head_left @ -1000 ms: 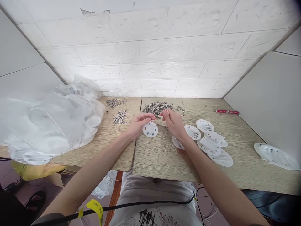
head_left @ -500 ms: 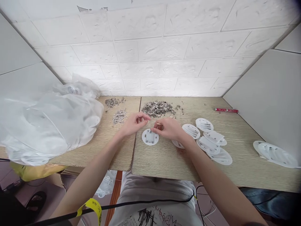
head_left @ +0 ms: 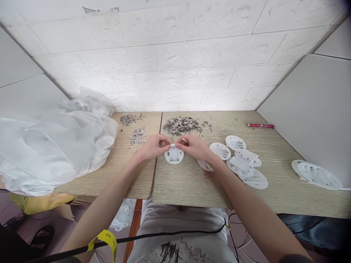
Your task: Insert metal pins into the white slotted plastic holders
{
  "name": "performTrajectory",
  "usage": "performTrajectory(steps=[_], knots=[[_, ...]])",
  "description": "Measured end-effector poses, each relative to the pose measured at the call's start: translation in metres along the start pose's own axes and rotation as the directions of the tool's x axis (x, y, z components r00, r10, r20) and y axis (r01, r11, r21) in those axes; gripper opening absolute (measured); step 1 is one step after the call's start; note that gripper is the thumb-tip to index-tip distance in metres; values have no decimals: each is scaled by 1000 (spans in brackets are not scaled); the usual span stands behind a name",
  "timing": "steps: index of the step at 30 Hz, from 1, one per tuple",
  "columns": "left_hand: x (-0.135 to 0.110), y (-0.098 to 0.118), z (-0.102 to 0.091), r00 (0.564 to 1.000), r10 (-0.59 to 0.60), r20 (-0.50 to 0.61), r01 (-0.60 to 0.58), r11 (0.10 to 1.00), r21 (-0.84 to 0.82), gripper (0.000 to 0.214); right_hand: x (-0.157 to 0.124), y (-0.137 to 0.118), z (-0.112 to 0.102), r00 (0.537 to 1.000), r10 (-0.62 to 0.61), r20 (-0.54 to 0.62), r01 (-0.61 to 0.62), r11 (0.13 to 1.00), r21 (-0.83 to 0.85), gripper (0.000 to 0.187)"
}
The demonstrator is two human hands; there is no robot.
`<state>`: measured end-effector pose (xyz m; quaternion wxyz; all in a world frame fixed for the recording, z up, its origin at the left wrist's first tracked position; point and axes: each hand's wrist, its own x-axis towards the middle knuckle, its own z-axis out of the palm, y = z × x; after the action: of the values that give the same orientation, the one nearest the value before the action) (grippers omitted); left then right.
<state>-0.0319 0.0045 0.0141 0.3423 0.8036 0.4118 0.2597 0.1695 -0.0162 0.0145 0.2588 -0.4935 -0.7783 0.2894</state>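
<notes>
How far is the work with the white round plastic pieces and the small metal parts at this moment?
Looks done: several white discs lie spread to the right of the hands, more at the far right. In hand: the left hand and right hand pinch one disc on the table. Left, seemingly: a metal parts pile and a full plastic bag.

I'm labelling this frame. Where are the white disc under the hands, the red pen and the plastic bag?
white disc (head_left: pixel 173 155), head view, its lower face.
red pen (head_left: pixel 260 125), head view, mid-barrel.
plastic bag (head_left: pixel 55 146), head view, its front bulge.

Bare table (head_left: pixel 189 182) nearside; metal bits (head_left: pixel 181 125) behind, white discs (head_left: pixel 244 162) rightward.
</notes>
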Motion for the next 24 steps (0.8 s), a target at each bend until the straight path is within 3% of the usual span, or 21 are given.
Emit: performTrajectory(steps=[3, 10, 19, 24], knots=[[0, 1, 1, 998, -8, -63, 3, 997, -71, 11, 0, -2, 1, 999, 19, -44, -13, 993, 119, 22], [-1, 4, 3, 987, -119, -103, 112, 991, -73, 8, -1, -6, 6, 995, 44, -88, -25, 977, 210, 21], [1, 0, 10, 976, -90, -200, 75, 994, -80, 8, 1, -5, 11, 988, 41, -146, -11, 980, 197, 20], [1, 1, 12, 975, -120, -189, 100, 988, -116, 8, -1, -6, 11, 985, 52, -167, -18, 979, 201, 19]])
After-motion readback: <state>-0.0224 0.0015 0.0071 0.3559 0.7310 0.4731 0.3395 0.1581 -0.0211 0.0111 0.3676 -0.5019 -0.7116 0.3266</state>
